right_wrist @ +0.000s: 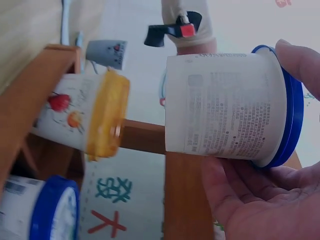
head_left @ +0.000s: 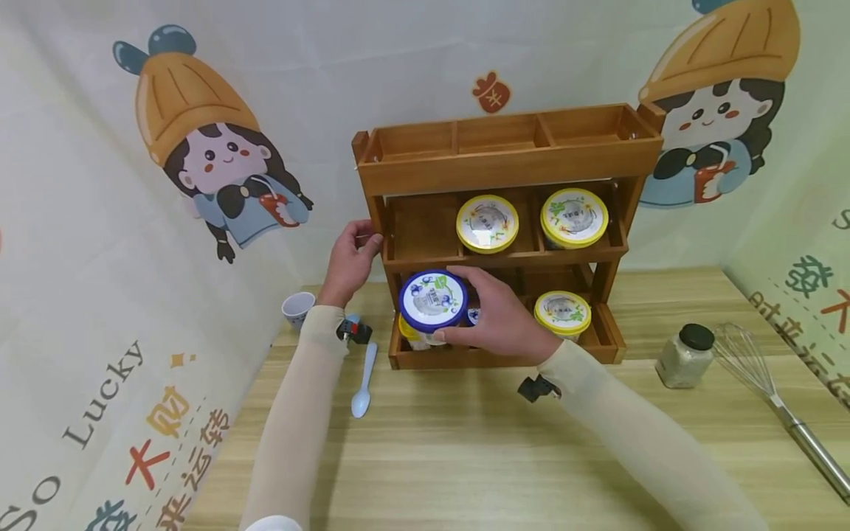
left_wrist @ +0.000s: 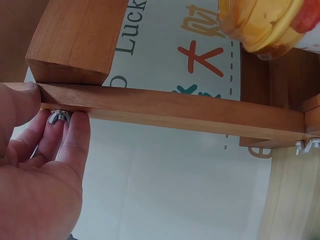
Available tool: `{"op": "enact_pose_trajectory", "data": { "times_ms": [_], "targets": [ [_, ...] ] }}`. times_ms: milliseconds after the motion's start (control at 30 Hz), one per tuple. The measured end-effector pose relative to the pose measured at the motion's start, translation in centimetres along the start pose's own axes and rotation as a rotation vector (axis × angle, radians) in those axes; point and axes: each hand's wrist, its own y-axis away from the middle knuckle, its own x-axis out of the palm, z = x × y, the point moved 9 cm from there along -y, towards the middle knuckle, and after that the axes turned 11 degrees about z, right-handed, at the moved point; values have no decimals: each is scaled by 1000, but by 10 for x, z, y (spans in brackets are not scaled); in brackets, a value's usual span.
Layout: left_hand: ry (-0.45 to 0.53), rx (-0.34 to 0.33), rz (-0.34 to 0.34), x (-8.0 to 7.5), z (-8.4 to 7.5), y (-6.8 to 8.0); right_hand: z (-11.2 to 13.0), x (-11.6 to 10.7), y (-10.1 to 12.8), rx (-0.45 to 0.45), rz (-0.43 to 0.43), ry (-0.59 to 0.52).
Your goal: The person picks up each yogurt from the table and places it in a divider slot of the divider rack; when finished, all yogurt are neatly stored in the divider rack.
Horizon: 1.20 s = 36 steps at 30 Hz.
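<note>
My right hand (head_left: pixel 494 310) grips a white tub with a blue lid (head_left: pixel 434 300), held in front of the wooden rack's lower tier. The printed side of this tub (right_wrist: pixel 220 105) faces the right wrist camera. At the rack's (head_left: pixel 511 171) left post, my left hand (head_left: pixel 350 265) pinches the wood, fingers beside a wing nut (left_wrist: pixel 60 116). Two yellow-lidded tubs (head_left: pixel 488 223) sit in the middle tier, centre and right. On the lower tier are a yellow-lidded tub (head_left: pixel 563 313) at right, another yellow-lidded tub (right_wrist: pixel 75 112) and a blue-lidded tub (right_wrist: pixel 37 210), both partly hidden in the head view.
A small cup (head_left: pixel 298 306) and a light blue spoon (head_left: pixel 363 383) lie left of the rack. To its right are a black-capped jar (head_left: pixel 686 358) and a whisk (head_left: pixel 750 365). Printed cloth (head_left: pixel 398 66) hangs behind the table (head_left: pixel 465 457).
</note>
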Motion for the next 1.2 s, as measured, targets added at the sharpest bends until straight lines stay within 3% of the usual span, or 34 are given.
{"op": "enact_pose_trajectory", "data": {
  "times_ms": [367,667,933,1200],
  "targets": [
    [10,15,6,-1,-2,1,20,-24,-20,-30,-88,66],
    [0,1,2,-1,-2,0,41,-42,-32,-97,-208,114],
    [-12,21,-4,-1,-3,1,38,-44,-41,-65,-241,68],
    [-16,23,2,0,-6,1,28,-45,-52,-56,-296,127]
  ]
}}
